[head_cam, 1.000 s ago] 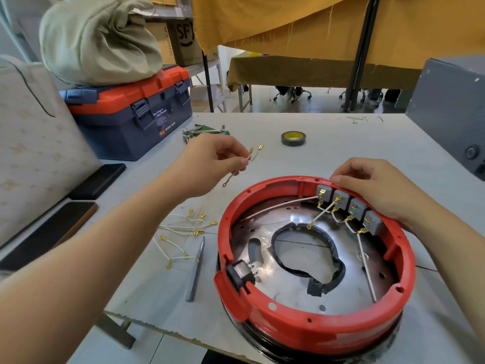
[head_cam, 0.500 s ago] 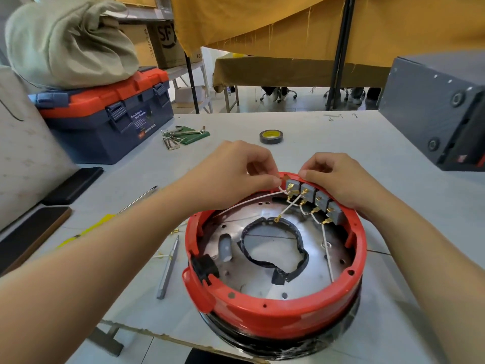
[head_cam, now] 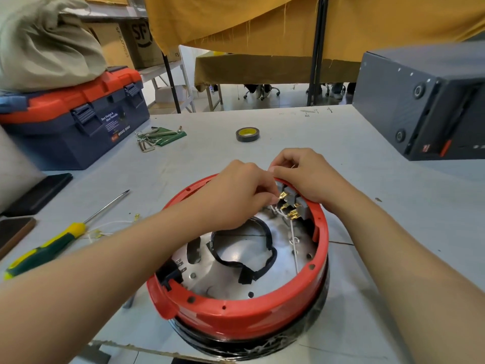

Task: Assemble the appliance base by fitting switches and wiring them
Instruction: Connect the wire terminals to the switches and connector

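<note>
Appliance base (head_cam: 236,319), a red ring over a black bottom, stands on the grey counter (head_cam: 367,206) near its front edge; inside it there is a metal plate with a black-edged opening. At the far left of the counter a blue and orange toolbox (head_cam: 78,122) carries a label with the words "WING BOX", and a beige cloth bag (head_cam: 44,46) lies on its lid. Behind it a cardboard box (head_cam: 136,40) on a shelf shows the letters "SF". In front of the toolbox lies a screwdriver (head_cam: 52,245) with a yellow and green handle, and near it some loose white wires (head_cam: 110,227) with brass ends. Further back are hex keys (head_cam: 149,140) on a green holder and a roll of tape (head_cam: 247,134). The left hand (head_cam: 236,198) pinches a white wire with a brass terminal (head_cam: 283,196) at the row of grey switches (head_cam: 299,203) on the far inner wall of the ring. The right hand (head_cam: 307,177) has its fingers curled over the rim and grips the switches from behind. At the right stands a dark grey box (head_cam: 420,101). Yellow cloth (head_cam: 262,19) hangs behind the counter.
</note>
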Tool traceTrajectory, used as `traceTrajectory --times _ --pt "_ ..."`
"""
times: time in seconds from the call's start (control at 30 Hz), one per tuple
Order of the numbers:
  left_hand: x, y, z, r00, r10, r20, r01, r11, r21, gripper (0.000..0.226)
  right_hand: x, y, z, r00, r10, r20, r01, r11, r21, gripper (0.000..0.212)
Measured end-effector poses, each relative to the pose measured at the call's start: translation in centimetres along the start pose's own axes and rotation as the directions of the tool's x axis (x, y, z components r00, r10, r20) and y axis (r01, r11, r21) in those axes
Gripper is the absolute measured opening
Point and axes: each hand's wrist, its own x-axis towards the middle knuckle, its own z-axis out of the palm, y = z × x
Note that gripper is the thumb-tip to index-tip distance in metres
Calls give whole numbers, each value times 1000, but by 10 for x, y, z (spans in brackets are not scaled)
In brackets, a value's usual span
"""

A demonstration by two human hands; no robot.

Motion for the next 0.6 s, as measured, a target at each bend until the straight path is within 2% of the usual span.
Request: traceTrajectory --times 0.17,0.47,0.6 --pt "0 -1 3 1000 -9 1 9 999 48 14 1 1 0 1000 6 -4 -6 1000 -6 7" --pt "1 3 9 997 76 33 -81 974 212 20 2 1 1 1000 -1 -5 1 1000 6 6" --pt "0 3 11 994 109 17 -110 968 224 20 2 1 1 1000 -5 -1 5 1000 4 6"
